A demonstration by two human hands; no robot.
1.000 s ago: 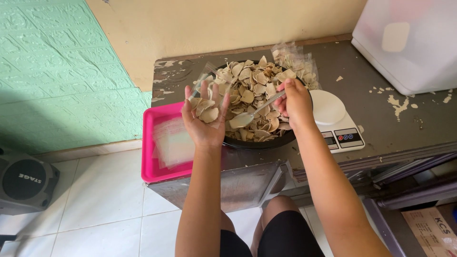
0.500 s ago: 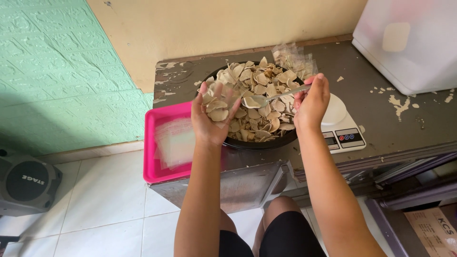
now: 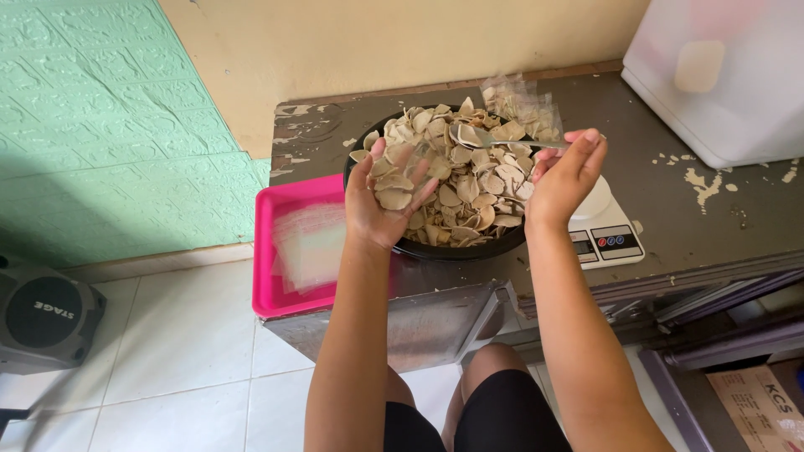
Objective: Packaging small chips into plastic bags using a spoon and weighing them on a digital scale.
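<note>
While a pink tray (image 3: 276, 251) of clear bags flanks the black bowl (image 3: 444, 248) and a white scale (image 3: 605, 234) sits right, the left hand (image 3: 381, 205) cups a chip-filled bag (image 3: 402, 172). Since earlier, the right hand (image 3: 563, 180), pinching the spoon (image 3: 502, 141), has lifted it from the chips toward the bowl's far rim.

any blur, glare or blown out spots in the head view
Head view: the white container at top right is washed out by bright light; the left hand and its clear bag of chips look slightly motion-smeared, as does the spoon in the right hand; the bowl, scale and pink tray stay sharp.
</note>
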